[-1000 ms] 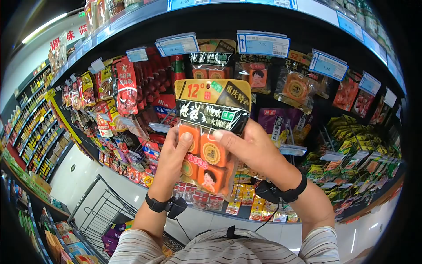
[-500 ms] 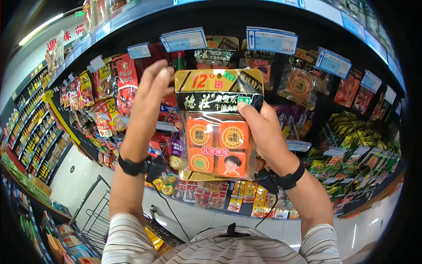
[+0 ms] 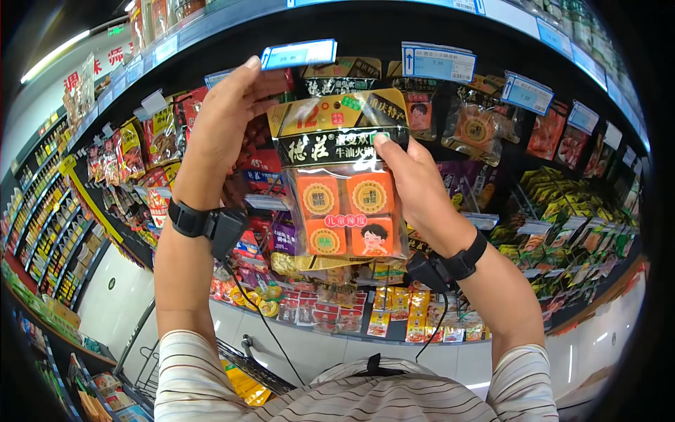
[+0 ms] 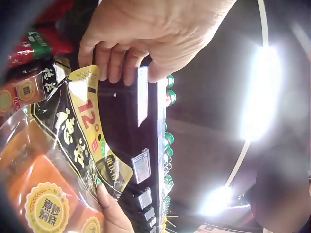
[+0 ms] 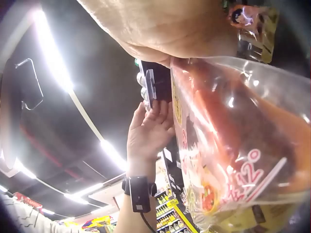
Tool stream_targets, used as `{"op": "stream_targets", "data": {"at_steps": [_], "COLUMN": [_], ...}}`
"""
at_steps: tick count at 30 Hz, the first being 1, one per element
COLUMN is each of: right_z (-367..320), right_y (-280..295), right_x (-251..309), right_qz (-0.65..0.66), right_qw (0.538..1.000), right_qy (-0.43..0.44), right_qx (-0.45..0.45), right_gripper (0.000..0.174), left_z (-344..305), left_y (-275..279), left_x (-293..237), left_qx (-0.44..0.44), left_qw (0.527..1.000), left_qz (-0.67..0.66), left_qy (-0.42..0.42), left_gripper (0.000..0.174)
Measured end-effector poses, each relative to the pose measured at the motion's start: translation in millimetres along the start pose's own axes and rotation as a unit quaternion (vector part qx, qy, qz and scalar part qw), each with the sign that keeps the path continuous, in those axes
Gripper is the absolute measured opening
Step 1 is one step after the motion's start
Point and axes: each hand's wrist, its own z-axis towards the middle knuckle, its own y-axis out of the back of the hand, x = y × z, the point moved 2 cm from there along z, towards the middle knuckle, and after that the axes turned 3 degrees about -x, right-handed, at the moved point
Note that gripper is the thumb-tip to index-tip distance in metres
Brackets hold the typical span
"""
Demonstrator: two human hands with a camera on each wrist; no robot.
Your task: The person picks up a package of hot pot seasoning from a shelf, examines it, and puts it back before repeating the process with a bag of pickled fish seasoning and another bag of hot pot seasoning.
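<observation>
My right hand (image 3: 420,184) grips the right edge of a clear-fronted package (image 3: 344,186) with a gold and black top and orange blocks inside, thumb on its front. At the price tag (image 3: 299,54) above and left of the package is my left hand (image 3: 223,121). In the left wrist view, the thumb and fingertips of the left hand (image 4: 155,34) pinch the end of that tag (image 4: 142,97). The right wrist view shows the package (image 5: 243,141) close up, with the left hand (image 5: 149,136) raised beyond it.
Similar packages (image 3: 474,126) hang behind, under more price tags (image 3: 527,93). Red packets (image 3: 190,109) hang at the left, green ones (image 3: 562,204) at the right. A cart (image 3: 145,369) with a yellow packet (image 3: 246,385) stands below left, near bottle shelves (image 3: 53,204).
My left hand has let go of the package and risen to the price tag, which is now tilted. The right hand still holds the package, raised and turned more to face me.
</observation>
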Motion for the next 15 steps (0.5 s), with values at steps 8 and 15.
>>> {"op": "stream_targets", "data": {"at_steps": [8, 15], "right_z": [20.0, 45.3], "right_y": [-18.4, -24.5], "right_x": [7.3, 4.3], "right_qz": [-0.007, 0.011], "right_qw": [1.0, 1.0], "right_qy": [0.013, 0.022], "right_qx": [-0.002, 0.008], "right_gripper": [0.031, 0.029], "left_z": [4.0, 11.8], "left_y": [-0.5, 5.4], "left_x": [-21.0, -17.8], "left_qx": [0.015, 0.023], "left_qw": [0.991, 0.977], "left_qz": [0.119, 0.171], "left_qy": [-0.062, -0.125], "left_gripper": [0.056, 0.052]}}
